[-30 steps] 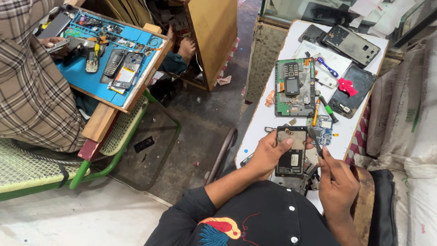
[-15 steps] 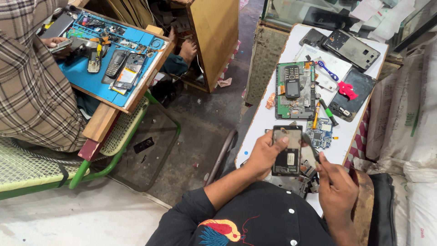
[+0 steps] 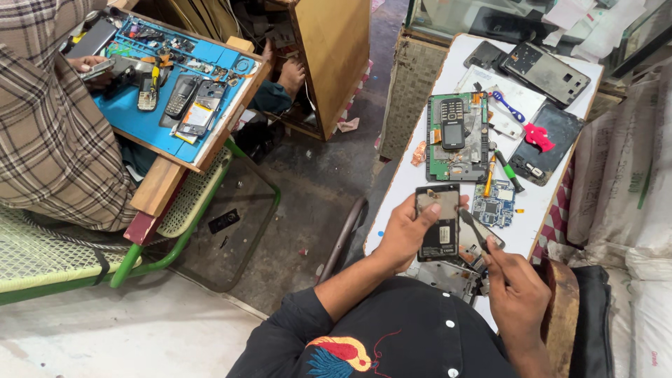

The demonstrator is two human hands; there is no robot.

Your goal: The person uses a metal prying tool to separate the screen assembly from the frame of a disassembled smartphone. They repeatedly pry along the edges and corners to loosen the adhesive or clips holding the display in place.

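Right hand clenched on a thin tool whose tip meets the lower right edge of the opened phone, gripped upright by the left hand just leftward, long axis pointing away toward the green tray.

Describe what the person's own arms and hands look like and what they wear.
Both hands are bare: left hand, right hand. No gloves, rings or watch show. The left forearm is uncovered, with a dark sleeve pushed up near the elbow. It belongs to a black shirt with white buttons and red-and-blue embroidery.
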